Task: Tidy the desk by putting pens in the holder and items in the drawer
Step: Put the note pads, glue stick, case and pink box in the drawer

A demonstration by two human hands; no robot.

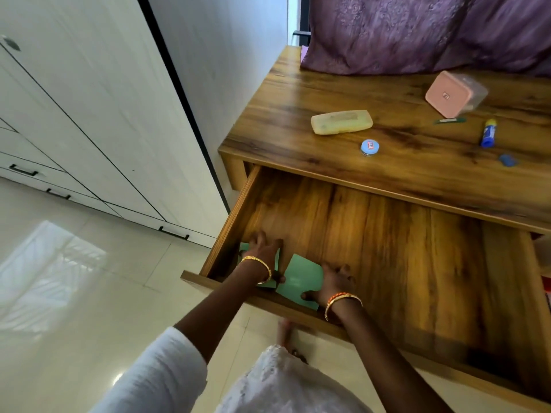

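Note:
The wooden drawer (417,263) is pulled wide out from under the desk top (298,93). In its near left corner lie two green booklets. My left hand (264,248) presses flat on the left green booklet (269,283), fingers spread. My right hand (334,281) grips the right green booklet (301,278) by its right edge, thumb under the near side. On the desk top lie a yellow case (342,121), a small round blue tin (370,147), a pink-lidded box (450,93), a blue glue stick (489,133), a blue eraser (507,160) and a green pen (450,121).
A purple curtain (402,31) hangs over the back of the desk. White wardrobe doors (89,99) with black handles stand to the left across glossy floor tiles (74,278). My foot (286,329) shows below the drawer front.

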